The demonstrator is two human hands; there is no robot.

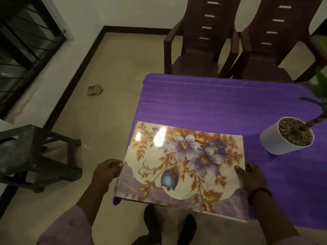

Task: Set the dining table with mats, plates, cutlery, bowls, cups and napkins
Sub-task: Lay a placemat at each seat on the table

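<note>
Left hand [106,171]: nearest the camera with its pink sleeve, fingers curled round the left edge of the glossy rectangular floral place mat [182,167], gripping it.
Floral place mat: cream with purple flowers and orange leaves, held between both hands over the near left corner of the table; its far part lies over the purple cloth, its near edge juts past the table's edge; whether it rests flat I cannot tell.
Right hand [251,177]: dark band at the wrist, thumb on top of the mat's right edge, fingers hidden beneath, pinching it.
Purple tablecloth [221,101]: covers the table.
White round plant pot [284,138]: stands on the cloth, right of the mat, apart from it.
Brown plastic chairs [203,41]: two, beyond the table's far edge.
</note>
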